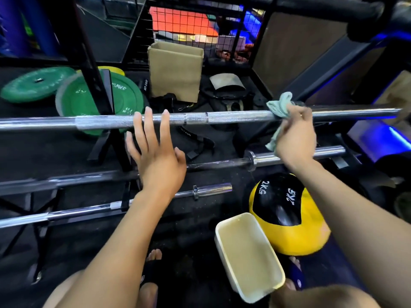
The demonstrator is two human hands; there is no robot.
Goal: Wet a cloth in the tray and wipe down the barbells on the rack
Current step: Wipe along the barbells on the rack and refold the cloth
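On the left, 2 green weight plates [97,101] lie on the floor behind the rack upright [93,70], and 3 bars run across the view one below another. The left hand [155,156] is spread, fingers straight, with its fingertips [148,112] resting on the knurled middle of the top barbell [195,118]; it curls round nothing. That is a sensible brace, I judge: light pressure there should stop the bar from rolling on its supports while the other hand rubs, and it would do best to stay flat and steady and not clamp. Below it the middle barbell [289,157] and the lowest barbell [211,189] show no cloth on them, so I take them as not yet in hand. Further right, the right hand [295,134] has its grip closed on the pale green cloth [280,105], which is bunched over the top bar just right of the knurling, one tail hanging down below the fist. To wipe well, the cloth should wrap as far round the bar as it can, so the underside gets cleaned too, and travel in long strokes toward the right end, then back across the knurling where grime tends to lodge. The cream tray [224,241] sits on the floor at lower right, touching the yellow and black medicine ball [295,236], close enough for re-wetting; whether it holds much water I cannot tell.
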